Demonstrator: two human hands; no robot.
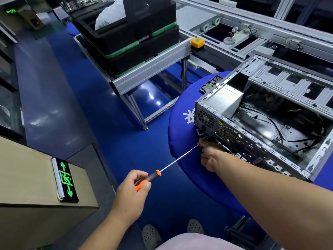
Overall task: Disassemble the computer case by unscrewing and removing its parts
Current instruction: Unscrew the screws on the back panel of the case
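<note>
Computer case (266, 120) lies side-open on blue table (182, 147), rear panel twd person. L hand (132, 188) grips screwdriver (158, 173) handle; R hand (210, 156) pinches shaft tip at rear panel, prob. steadying bit onto screw.

One head-worn wide-angle view looks steeply down and forward. It sits close above the round blue-covered table (182, 123).
</note>
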